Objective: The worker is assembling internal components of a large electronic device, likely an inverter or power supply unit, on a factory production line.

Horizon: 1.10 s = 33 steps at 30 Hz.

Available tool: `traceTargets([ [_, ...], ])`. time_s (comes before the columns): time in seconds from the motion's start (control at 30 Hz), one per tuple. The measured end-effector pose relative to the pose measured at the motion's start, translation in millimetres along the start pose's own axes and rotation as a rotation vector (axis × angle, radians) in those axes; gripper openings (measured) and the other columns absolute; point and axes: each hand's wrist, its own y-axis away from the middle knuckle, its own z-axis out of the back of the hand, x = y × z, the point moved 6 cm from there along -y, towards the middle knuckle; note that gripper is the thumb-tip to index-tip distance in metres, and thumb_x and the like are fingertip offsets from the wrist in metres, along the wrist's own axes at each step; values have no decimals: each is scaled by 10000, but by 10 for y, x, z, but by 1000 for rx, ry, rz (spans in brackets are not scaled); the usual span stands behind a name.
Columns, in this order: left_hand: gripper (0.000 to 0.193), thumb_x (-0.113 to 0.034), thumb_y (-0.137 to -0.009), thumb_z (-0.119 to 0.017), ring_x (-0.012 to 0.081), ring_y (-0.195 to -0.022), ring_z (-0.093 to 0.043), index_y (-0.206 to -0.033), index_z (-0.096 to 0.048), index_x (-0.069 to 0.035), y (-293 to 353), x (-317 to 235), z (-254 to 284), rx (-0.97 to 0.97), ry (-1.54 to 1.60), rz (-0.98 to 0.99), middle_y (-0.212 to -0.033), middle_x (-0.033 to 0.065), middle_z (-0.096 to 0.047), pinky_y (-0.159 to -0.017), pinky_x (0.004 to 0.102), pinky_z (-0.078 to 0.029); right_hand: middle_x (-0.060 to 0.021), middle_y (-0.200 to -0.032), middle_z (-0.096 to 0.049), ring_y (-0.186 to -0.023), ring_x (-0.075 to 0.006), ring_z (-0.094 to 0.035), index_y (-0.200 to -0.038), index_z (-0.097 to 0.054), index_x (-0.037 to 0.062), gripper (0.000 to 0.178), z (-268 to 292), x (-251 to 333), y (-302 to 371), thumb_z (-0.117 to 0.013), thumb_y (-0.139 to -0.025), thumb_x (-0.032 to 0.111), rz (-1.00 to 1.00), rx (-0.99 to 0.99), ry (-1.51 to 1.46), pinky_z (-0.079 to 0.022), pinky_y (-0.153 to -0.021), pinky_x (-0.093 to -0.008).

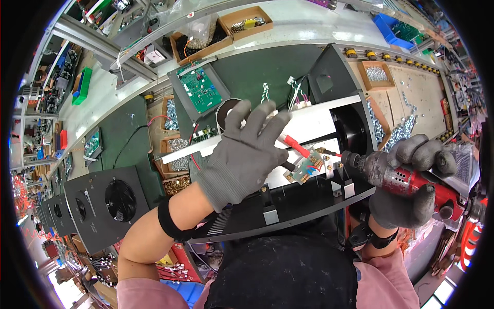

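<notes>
My left hand, in a grey glove, hovers with fingers spread above a black metal chassis and its white panel. It holds nothing. My right hand, also gloved, grips a red power screwdriver whose tip points left at a small green terminal board with brass screws. Red and black wires run to that board. A black round fan opening sits at the chassis's right end.
A green circuit board lies on a grey plate beyond the chassis. Cardboard boxes of screws stand at the back and left. Black fan panels line up at the left. A blue bin sits far right.
</notes>
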Motion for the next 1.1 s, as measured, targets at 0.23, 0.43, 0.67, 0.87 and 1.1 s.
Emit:
traceTargets([
  [0.23,99,-231,-685,-641,284,-1243,-400,-739,-718,-200,-29,-28,-106,99,-54,40,-1326,94,-480,-1058,492,-236,-135,-853,-517,-717,-258,-544,-1125,-449,83,395,-120,-159,235,-678,-817,176,-220,-5,-178,-517,-556,-342],
  [0.43,126,-199,-688,-637,264,-1191,-451,-775,-725,-176,-16,-18,-152,119,17,51,-1303,95,-496,-985,435,-340,-114,-851,-528,-725,-242,-568,-1052,-404,94,377,-236,-226,372,-696,-826,169,-307,17,-84,-528,-605,-344],
  [0.67,132,-203,-679,-656,258,-1192,-442,-784,-735,-185,-14,-21,-184,162,-103,26,-1304,94,-487,-923,396,-372,-128,-856,-546,-739,-227,-589,-1005,-417,54,367,-509,-188,304,-642,-727,-30,-238,311,57,-525,-618,-333],
  [0.87,104,-211,-758,-630,247,-1198,-442,-796,-718,-169,19,-11,-192,150,-115,39,-1310,87,-479,-904,387,-397,-99,-830,-559,-722,-206,-594,-989,-443,17,388,-722,-250,214,-582,-654,-122,-233,452,306,-501,-649,-304],
  [1.1,115,-207,-725,-664,276,-1252,-402,-808,-706,-139,123,-71,-182,-35,-39,182,-1322,115,-462,-985,467,-360,-96,-815,-572,-718,-191,-586,-885,-519,28,278,-773,-325,240,-591,-660,-118,-381,413,258,-496,-646,-285],
])
